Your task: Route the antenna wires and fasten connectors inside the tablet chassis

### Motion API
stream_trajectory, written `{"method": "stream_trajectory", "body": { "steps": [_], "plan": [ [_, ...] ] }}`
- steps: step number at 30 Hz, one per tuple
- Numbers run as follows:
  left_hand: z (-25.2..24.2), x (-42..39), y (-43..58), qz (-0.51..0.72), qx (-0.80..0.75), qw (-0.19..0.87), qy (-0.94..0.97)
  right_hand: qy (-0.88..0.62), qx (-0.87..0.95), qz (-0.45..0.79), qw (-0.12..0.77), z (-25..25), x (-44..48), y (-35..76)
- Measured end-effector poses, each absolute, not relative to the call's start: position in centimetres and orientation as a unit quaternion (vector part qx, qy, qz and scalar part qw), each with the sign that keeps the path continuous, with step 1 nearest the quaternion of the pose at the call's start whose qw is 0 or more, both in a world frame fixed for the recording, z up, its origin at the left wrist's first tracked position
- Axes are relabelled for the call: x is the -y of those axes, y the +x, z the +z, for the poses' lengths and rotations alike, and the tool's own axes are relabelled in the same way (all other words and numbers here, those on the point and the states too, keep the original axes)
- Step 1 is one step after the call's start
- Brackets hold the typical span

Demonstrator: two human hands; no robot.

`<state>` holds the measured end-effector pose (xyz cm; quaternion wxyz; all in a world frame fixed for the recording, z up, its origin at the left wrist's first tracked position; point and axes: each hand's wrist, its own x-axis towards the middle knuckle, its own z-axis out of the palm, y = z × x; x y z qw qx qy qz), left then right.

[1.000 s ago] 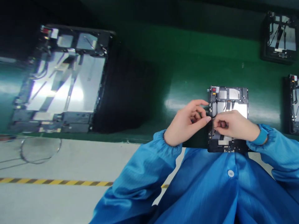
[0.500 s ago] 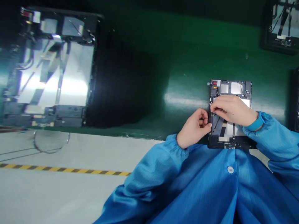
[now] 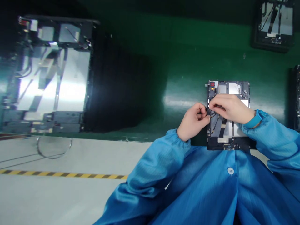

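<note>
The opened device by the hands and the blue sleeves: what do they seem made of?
Opened device: black frame, probably matte plastic, as it looks dull; pale inner plate, perhaps metal, being flat and silvery. Blue sleeves: likely thin synthetic cloth, given sheen and folds.

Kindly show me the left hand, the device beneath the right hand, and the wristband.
Left hand [image 3: 193, 122]: head view, middle, thumb side.
Device [image 3: 227, 129]: head view, silver plate.
Wristband [image 3: 254, 121]: head view, blue outer face.
</note>
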<state>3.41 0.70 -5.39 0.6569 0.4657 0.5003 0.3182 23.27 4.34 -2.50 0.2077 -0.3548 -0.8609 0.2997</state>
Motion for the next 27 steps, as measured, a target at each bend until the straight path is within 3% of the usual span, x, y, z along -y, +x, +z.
{"method": "stream_trajectory", "body": {
  "steps": [27],
  "plan": [
    [-4.8,-1.0,3.9,0.278,-0.517,0.671,0.453,-0.403,0.848,0.244,0.244,-3.3,-5.0,23.2]
  ]
}}
